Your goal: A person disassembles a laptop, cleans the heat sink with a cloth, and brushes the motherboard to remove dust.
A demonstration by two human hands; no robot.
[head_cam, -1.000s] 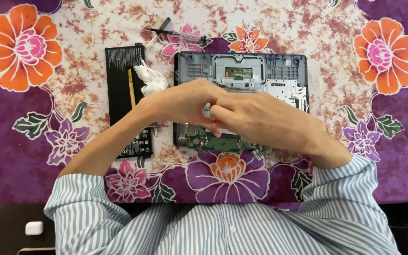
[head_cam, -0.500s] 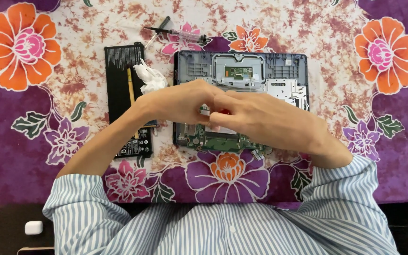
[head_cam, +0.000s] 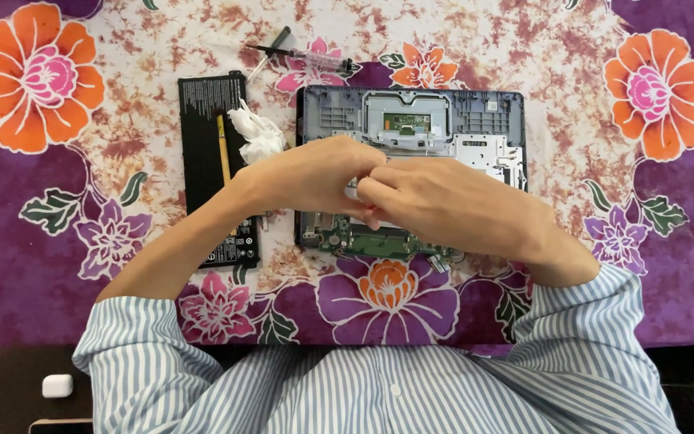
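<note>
Fingers of the left hand (head_cam: 315,173) and right hand (head_cam: 443,201) meet curled over the opened laptop (head_cam: 411,173), pinching something too small to tell. Probably mid-repair; any next move needs a light touch. Beyond, left: tissue (head_cam: 255,137), battery (head_cam: 210,161), syringe (head_cam: 307,56).

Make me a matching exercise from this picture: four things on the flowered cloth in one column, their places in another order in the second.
Things
1. black battery pack
2. crumpled white tissue
3. syringe
4. opened laptop

Places
A. under both hands
B. above the laptop's top edge
C. flat, left of the laptop
D. between battery and laptop

Pairs: 1-C, 2-D, 3-B, 4-A
</note>
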